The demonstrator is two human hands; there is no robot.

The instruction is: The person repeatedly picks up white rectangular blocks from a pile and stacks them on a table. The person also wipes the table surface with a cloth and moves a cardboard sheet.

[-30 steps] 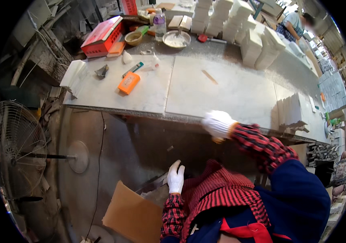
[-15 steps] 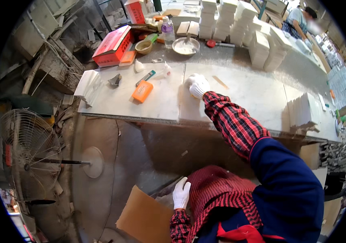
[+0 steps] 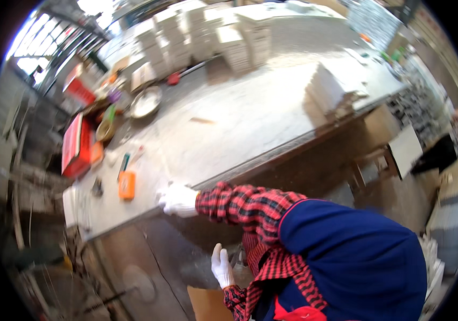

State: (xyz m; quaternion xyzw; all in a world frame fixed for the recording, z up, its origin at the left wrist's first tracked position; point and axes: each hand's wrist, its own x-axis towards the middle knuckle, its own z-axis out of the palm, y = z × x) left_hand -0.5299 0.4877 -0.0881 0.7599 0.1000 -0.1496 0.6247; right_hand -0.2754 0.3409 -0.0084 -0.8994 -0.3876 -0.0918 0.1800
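Note:
My right hand (image 3: 178, 199), in a white glove, hovers at the front edge of the pale worktable (image 3: 229, 140). Motion blur smears its fingers, and whether anything is in them does not show. Left of it lies an orange block-shaped item (image 3: 126, 185), with a slim teal-handled tool (image 3: 124, 166) just behind. Lower down, in front of my body, my left hand (image 3: 222, 267) is also gloved in white. Its fingers stretch upward with nothing visible between them, close to a brown cardboard sheet (image 3: 207, 304).
Stacks of white tiles (image 3: 234, 48) line the table's back, with another stack (image 3: 328, 91) at the right. A bowl of white powder (image 3: 146, 101) and a red box (image 3: 77, 144) stand at the left. A fan (image 3: 63, 289) is on the floor.
The view has swung to the right and tilted. My right hand has drawn back from the middle of the tabletop to its front edge. My left hand stays low by my body.

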